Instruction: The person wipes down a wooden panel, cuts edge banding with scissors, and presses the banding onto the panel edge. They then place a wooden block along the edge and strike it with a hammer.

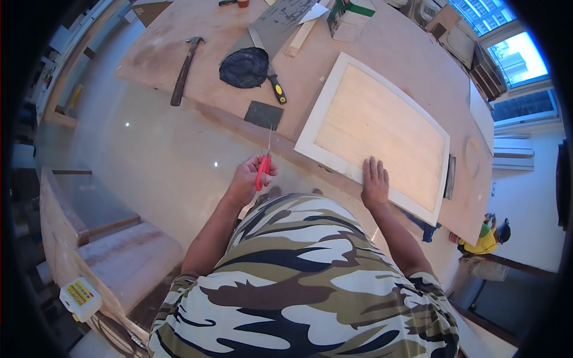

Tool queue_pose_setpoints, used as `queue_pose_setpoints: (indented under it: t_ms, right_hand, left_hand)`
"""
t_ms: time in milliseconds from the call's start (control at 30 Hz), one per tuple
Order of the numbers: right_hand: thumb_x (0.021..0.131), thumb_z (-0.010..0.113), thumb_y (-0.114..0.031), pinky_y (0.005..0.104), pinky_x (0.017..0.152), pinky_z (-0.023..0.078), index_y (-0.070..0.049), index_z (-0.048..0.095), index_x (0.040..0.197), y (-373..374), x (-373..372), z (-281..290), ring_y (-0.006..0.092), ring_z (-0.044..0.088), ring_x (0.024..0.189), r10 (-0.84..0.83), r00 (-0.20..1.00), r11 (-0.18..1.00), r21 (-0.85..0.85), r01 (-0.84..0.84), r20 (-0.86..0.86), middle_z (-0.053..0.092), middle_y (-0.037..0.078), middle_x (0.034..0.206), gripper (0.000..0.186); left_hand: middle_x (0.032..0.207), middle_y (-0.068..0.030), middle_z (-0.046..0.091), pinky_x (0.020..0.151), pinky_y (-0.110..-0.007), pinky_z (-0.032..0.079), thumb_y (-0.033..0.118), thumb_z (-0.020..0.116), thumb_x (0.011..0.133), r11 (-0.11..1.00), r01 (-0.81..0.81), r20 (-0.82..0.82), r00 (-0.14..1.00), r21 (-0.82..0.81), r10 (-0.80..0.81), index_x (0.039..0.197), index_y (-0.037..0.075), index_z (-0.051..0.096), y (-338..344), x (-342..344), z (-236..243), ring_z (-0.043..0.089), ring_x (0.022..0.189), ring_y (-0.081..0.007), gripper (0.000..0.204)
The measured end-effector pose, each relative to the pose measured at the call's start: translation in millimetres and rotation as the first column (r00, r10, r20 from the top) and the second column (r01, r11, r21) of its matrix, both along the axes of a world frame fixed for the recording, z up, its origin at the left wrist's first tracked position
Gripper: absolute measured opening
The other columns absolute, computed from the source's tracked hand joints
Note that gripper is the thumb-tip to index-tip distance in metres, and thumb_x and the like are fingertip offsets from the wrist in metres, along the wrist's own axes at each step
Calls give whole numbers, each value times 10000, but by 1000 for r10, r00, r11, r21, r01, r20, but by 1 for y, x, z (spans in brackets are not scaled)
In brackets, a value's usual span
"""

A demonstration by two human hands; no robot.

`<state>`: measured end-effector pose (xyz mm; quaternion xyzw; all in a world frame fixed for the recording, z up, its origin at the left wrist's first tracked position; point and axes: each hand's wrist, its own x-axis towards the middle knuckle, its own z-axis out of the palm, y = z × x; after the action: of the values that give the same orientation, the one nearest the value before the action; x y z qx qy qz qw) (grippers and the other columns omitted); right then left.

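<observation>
My left hand (248,178) is closed round the red handles of a pair of scissors (263,169), held just off the table's near edge with the blades pointing away from me. Beyond the blade tips lies a dark grey square sheet (263,114), close to the edge. My right hand (375,182) rests flat, fingers stretched, on the near white border of a framed wooden panel (382,131). The panel has a pale wood middle and lies at an angle on the table.
On the table (203,59) lie a claw hammer (187,70), a crumpled black bundle (244,67), a handsaw (276,83) and a wood strip (302,39). A green and white box (350,19) stands farther back. A person in yellow (482,240) is low at the right.
</observation>
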<state>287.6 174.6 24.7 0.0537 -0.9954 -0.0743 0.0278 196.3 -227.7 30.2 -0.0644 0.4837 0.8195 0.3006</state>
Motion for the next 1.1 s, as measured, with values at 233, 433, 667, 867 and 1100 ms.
queue_pose_setpoints:
  t_ms: [233, 433, 667, 867, 1100]
  right_hand:
    - [702, 578, 46, 514, 1077, 395, -53, 585, 1304, 30, -31, 145, 314, 636, 1160, 67, 972, 998, 4, -68, -227, 655, 156, 1282, 610]
    - [706, 623, 17, 518, 1087, 381, -82, 677, 1138, 55, -81, 216, 314, 678, 963, -5, 962, 997, -82, -18, -273, 730, 125, 1024, 446]
    - [657, 571, 54, 539, 1124, 335, -72, 712, 1046, 60, -90, 233, 317, 674, 914, -21, 945, 987, -157, -32, -326, 731, 124, 964, 433]
    - [617, 549, 66, 557, 1138, 313, -84, 713, 1050, 58, -88, 232, 313, 674, 917, -26, 952, 983, -182, -31, -304, 734, 117, 982, 486]
    - [603, 556, 65, 563, 1143, 314, -82, 712, 1050, 58, -84, 224, 315, 680, 926, -35, 956, 979, -204, -26, -291, 738, 118, 1015, 496]
  left_hand:
    - [1263, -143, 609, 978, -327, 487, -60, 672, 745, 986, 40, -329, 940, -161, -92, 1429, -46, 421, 36, -27, 49, 587, 1190, -211, 728]
    - [1214, -182, 639, 963, -342, 495, 12, 674, 765, 947, -211, -742, 669, -244, -43, 1367, -18, 501, 96, -93, 53, 633, 1124, -252, 627]
    - [1250, -202, 631, 973, -352, 492, 19, 672, 762, 970, -203, -804, 594, -135, 12, 1357, 3, 513, 136, -116, 93, 637, 1140, -296, 616]
    - [1267, -204, 625, 983, -353, 490, 15, 684, 761, 930, -268, -850, 521, -252, -80, 1376, 12, 499, 132, -121, 99, 631, 1149, -326, 642]
    - [1249, -208, 629, 967, -358, 498, -8, 697, 777, 912, -258, -863, 475, -320, -169, 1407, 29, 481, 120, -121, 94, 634, 1138, -331, 666]
